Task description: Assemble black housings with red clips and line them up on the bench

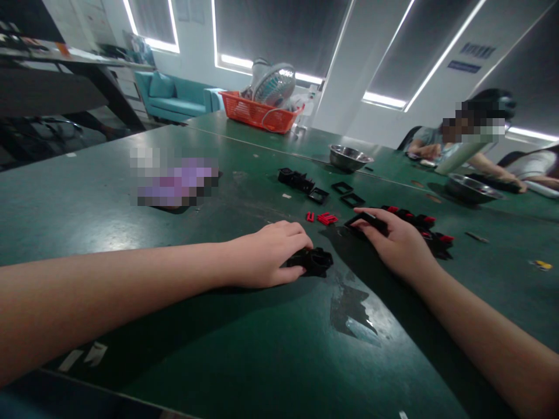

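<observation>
My left hand is closed around a black plastic housing that rests on the green table. My right hand pinches a flat black rectangular frame between thumb and fingers, just above the table. Between and beyond the hands lie small red plastic clips. Loose black frames lie a little farther off, next to a cluster of black housings. Past my right hand are several black parts with red pieces in them, partly hidden by the hand.
A steel bowl stands behind the parts, and a second bowl sits at right. An orange basket holding a fan is at the back. A blurred purple object lies at left. A person works across the table.
</observation>
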Demonstrator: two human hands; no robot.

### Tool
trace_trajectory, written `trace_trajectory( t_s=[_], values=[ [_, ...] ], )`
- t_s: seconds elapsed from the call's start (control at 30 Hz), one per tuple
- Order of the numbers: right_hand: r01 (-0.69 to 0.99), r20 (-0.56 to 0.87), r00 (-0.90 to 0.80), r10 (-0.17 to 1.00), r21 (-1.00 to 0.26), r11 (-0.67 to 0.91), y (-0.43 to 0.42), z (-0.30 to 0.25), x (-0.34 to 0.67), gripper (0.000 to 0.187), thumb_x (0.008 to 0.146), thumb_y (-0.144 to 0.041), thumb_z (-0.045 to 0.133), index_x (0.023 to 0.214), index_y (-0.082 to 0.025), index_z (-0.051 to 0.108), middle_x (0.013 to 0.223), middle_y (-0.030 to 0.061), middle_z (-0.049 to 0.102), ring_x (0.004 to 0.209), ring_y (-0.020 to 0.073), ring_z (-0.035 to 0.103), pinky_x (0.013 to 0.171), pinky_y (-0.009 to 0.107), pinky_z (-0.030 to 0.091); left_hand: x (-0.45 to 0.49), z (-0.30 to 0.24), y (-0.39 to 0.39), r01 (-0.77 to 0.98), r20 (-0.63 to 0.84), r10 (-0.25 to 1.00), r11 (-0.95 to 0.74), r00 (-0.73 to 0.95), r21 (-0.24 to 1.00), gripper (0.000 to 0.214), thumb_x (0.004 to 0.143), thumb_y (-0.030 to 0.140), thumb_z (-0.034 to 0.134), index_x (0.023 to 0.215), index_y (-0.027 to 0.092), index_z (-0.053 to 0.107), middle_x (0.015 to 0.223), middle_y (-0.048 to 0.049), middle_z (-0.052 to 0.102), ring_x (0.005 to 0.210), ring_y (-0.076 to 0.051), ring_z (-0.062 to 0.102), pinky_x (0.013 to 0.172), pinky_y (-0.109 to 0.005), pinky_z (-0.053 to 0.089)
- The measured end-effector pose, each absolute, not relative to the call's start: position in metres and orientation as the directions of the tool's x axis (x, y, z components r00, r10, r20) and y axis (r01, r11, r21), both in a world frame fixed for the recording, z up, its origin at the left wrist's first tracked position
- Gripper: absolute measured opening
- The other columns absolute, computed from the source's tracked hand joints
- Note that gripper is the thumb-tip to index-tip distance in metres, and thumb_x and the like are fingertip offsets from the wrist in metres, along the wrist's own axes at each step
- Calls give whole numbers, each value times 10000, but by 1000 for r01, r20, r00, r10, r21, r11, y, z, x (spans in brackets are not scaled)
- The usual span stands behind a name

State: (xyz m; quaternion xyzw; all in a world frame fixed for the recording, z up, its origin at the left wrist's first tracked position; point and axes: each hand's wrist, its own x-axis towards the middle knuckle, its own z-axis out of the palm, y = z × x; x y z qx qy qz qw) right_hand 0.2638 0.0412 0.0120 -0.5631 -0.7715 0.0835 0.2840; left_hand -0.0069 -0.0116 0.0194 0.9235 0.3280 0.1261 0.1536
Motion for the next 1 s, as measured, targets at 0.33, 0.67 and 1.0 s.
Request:
trace_trajectory(
  t_s=[0.33,0.67,1.0],
  values=[
    [433,115,-171,979,-883,180,27,18,248,322,881,-357,577,1164,-220,647,866,64,772,860,254,736,837,454,596,-8,14,-10,544,175,635,-749,752,379,388,880,244,604,1236,104,540,1223,-141,578,1156,-270,524,1040,-416,405],
    [70,-186,25,982,-980,-187,22,27,235,240,900,-136,509,968,-246,712,770,15,779,685,127,715,698,244,585,-6,14,-10,545,183,635,-752,751,372,439,879,244,605,1279,88,515,1234,-141,580,1170,-265,521,1045,-404,401],
    [53,-189,-12,982,-981,-189,24,24,238,204,896,-139,517,956,-232,688,774,19,778,667,136,717,653,254,594,-7,14,-10,543,179,632,-754,754,370,433,880,249,601,1276,93,518,1232,-138,575,1169,-268,521,1046,-409,399]
  ],
)
